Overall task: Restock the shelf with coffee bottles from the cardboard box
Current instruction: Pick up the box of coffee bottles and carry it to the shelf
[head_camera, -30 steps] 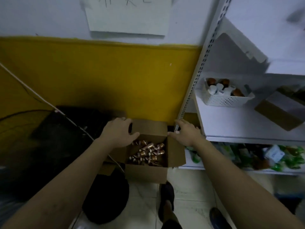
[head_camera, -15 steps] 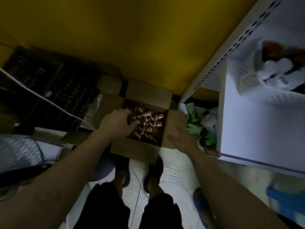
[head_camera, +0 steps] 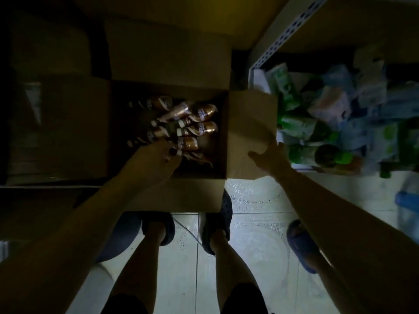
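The open cardboard box (head_camera: 192, 196) sits on the floor just ahead of my feet. Several brown coffee bottles (head_camera: 201, 129) with white caps lie jumbled inside it. My left hand (head_camera: 154, 162) is down in the box at the near edge of the pile, fingers curled around a coffee bottle whose cap end shows at the fingertips. My right hand (head_camera: 269, 157) lies flat on the box's right flap (head_camera: 249, 114), fingers spread. The white metal shelf upright (head_camera: 292, 28) rises to the right of the box.
The shelf's bottom level holds a heap of green and blue packets (head_camera: 328, 123). Dark crates and cardboard (head_camera: 52, 132) crowd the left side. My feet in dark clogs (head_camera: 216, 225) stand on pale tiles, with a blue slipper (head_camera: 301, 245) to the right.
The view has tilted down from the wall and shelf to the box. My left hand went from the box rim into the bottles. My right hand moved onto the right flap.
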Tool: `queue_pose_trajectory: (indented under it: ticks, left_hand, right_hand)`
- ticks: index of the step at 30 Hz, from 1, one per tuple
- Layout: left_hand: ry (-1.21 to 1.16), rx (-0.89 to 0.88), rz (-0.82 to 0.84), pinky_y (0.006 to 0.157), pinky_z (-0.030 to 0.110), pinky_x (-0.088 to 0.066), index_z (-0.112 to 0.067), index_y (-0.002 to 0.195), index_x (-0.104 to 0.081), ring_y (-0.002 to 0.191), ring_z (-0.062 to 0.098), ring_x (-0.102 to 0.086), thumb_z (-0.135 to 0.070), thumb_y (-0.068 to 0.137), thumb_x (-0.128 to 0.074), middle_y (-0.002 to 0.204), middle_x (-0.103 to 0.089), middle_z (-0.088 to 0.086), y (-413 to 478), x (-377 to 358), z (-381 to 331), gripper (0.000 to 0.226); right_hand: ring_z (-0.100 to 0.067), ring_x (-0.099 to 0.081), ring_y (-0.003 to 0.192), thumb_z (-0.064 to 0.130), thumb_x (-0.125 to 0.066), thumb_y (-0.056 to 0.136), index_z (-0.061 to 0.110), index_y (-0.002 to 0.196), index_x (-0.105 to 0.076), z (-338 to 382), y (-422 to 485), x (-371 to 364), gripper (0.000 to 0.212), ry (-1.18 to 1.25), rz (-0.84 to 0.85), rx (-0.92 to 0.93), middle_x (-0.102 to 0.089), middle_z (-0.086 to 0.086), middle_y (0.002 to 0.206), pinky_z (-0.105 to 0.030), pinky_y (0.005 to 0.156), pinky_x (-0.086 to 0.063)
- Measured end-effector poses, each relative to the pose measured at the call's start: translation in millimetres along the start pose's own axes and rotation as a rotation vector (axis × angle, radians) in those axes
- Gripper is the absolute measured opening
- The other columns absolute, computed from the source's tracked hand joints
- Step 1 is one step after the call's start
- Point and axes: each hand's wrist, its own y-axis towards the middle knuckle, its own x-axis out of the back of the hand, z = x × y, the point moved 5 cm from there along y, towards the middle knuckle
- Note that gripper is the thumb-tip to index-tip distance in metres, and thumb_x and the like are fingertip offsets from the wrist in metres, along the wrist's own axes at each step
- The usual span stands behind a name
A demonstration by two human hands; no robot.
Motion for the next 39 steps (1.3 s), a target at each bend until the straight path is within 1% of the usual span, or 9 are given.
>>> queue_pose_trajectory:
  ticks: [2,7,10,14,22,26,31,35,39]
  left_hand:
    - [0.030,-0.044,0.037,0.081,0.028,-0.039,-0.016,0.110,-0.063,0.097,0.024,-0.058,-0.028,0.090,-0.059,0.110,-0.065,0.007,21.3,-19.7,13.4,0.024]
    - [0.140,-0.124,0.031,0.068,0.024,-0.042,-0.025,0.102,-0.061,0.084,0.013,-0.059,-0.038,0.087,-0.059,0.091,-0.064,-0.005,48.4,-51.8,25.0,0.020]
    - [0.153,-0.148,0.051,0.069,0.025,-0.045,-0.022,0.113,-0.060,0.086,0.013,-0.061,-0.043,0.086,-0.057,0.104,-0.068,-0.001,46.8,-54.4,16.2,0.034]
    - [0.102,-0.131,0.072,0.079,0.029,-0.045,-0.020,0.110,-0.061,0.101,0.022,-0.061,-0.040,0.087,-0.057,0.108,-0.067,0.002,39.1,-36.2,7.3,0.030]
    - [-0.057,0.165,-0.036,0.079,0.028,-0.042,-0.015,0.120,-0.055,0.102,0.028,-0.059,-0.031,0.088,-0.060,0.111,-0.063,0.008,37.6,39.7,77.4,0.036]
    - [-0.050,0.287,-0.152,0.073,0.031,-0.044,-0.006,0.092,-0.059,0.083,0.030,-0.059,-0.020,0.090,-0.058,0.079,-0.054,0.002,29.6,89.1,133.6,0.014]
    - [-0.118,0.462,-0.282,0.100,0.039,-0.037,-0.007,0.146,-0.026,0.125,0.037,-0.044,-0.018,0.086,-0.063,0.142,-0.043,0.019,25.8,127.2,192.4,0.071]
    - [-0.271,0.460,-0.247,0.109,0.042,-0.028,-0.013,0.151,-0.010,0.136,0.034,-0.032,-0.014,0.086,-0.064,0.152,-0.029,0.015,34.0,129.6,207.3,0.085]
    - [-0.207,0.560,-0.398,0.100,0.044,-0.039,-0.011,0.147,-0.026,0.125,0.037,-0.044,-0.024,0.082,-0.068,0.143,-0.043,0.017,34.3,137.6,206.6,0.078]
  right_hand:
    - [-0.042,-0.025,0.139,0.051,-0.065,0.083,0.020,0.152,-0.005,-9.8,22.6,-12.1,0.098,-0.030,-0.061,-0.057,-0.015,-0.020,0.155,-0.058,0.110,-0.030]
    - [-0.043,-0.041,0.128,0.041,-0.073,0.078,0.019,0.151,0.002,-15.1,40.9,-23.6,0.107,0.187,-0.186,-0.107,-0.032,-0.020,0.145,-0.057,0.103,-0.038]
    - [-0.036,-0.054,0.117,0.046,-0.073,0.076,0.016,0.148,-0.020,-9.9,20.3,-14.0,0.094,0.242,-0.276,-0.093,-0.048,-0.014,0.136,-0.053,0.095,-0.047]
    - [-0.016,-0.064,0.072,0.048,-0.060,0.086,0.016,0.119,-0.057,31.7,-20.2,-22.2,0.046,0.150,-0.185,0.134,-0.069,-0.005,0.102,-0.028,0.066,-0.053]
    - [-0.034,-0.060,0.100,0.044,-0.058,0.091,0.004,0.125,-0.051,107.9,-38.9,-53.3,0.053,0.055,-0.045,0.158,-0.060,-0.017,0.113,-0.043,0.084,-0.051]
    - [-0.042,-0.052,0.113,0.046,-0.059,0.090,0.002,0.135,-0.040,120.1,-41.0,-68.6,0.065,0.013,-0.017,0.124,-0.048,-0.024,0.128,-0.049,0.090,-0.046]
    - [-0.049,-0.037,0.128,0.044,-0.064,0.087,0.005,0.146,-0.018,121.4,-36.4,-76.6,0.085,-0.046,-0.042,0.063,-0.026,-0.028,0.146,-0.060,0.100,-0.040]
    - [-0.047,-0.045,0.121,0.046,-0.063,0.086,0.006,0.141,-0.027,128.0,-31.1,-82.3,0.077,-0.050,-0.029,0.043,-0.035,-0.028,0.138,-0.060,0.096,-0.044]
    - [-0.042,-0.053,0.112,0.055,-0.061,0.083,0.006,0.134,-0.036,131.5,-30.2,-83.6,0.075,-0.011,0.029,0.023,-0.047,-0.024,0.128,-0.057,0.091,-0.049]
